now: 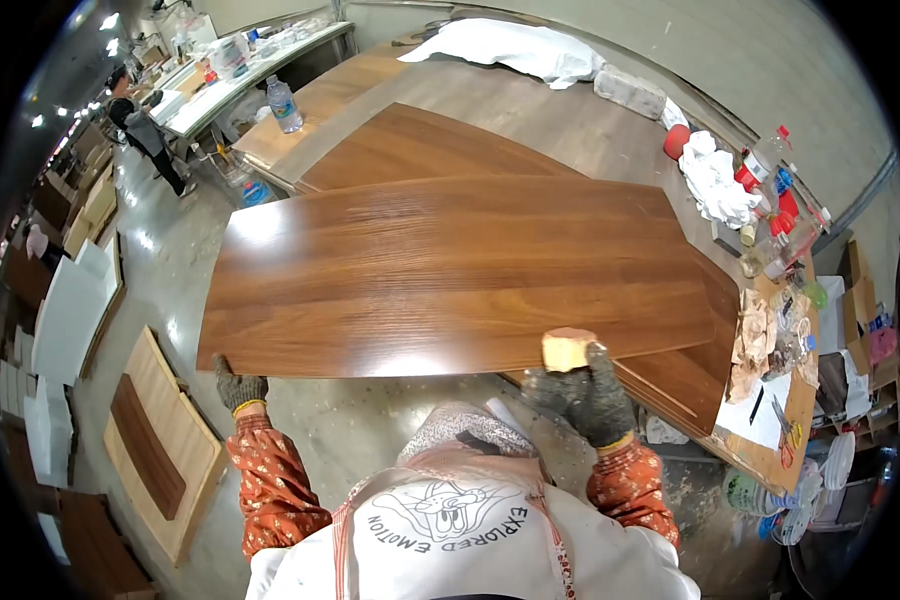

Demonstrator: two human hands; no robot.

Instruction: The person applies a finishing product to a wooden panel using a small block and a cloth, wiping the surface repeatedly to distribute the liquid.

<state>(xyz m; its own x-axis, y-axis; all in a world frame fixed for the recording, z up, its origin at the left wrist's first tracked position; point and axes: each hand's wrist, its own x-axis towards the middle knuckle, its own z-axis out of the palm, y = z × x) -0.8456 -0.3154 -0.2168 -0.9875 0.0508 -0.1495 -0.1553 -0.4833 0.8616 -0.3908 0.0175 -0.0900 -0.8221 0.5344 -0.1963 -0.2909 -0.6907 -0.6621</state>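
Note:
A glossy brown wood-grain panel with angled ends lies across the workbench, its left part reaching out past the bench edge. My left hand, in a dark grey work glove, grips the panel's near left corner; the fingers lie underneath, partly hidden. In my right hand, gloved alike, is a pale yellow sponge block with a browner top, held at the panel's near edge toward the right. I cannot tell whether the sponge touches the panel. Beneath lie more brown panels, showing at the back and right.
A white cloth covers the bench's far end. Along the right stand bottles, crumpled white cloth, brown paper and scissors. A water bottle stands far left. Boards lean low at left; a person stands beyond.

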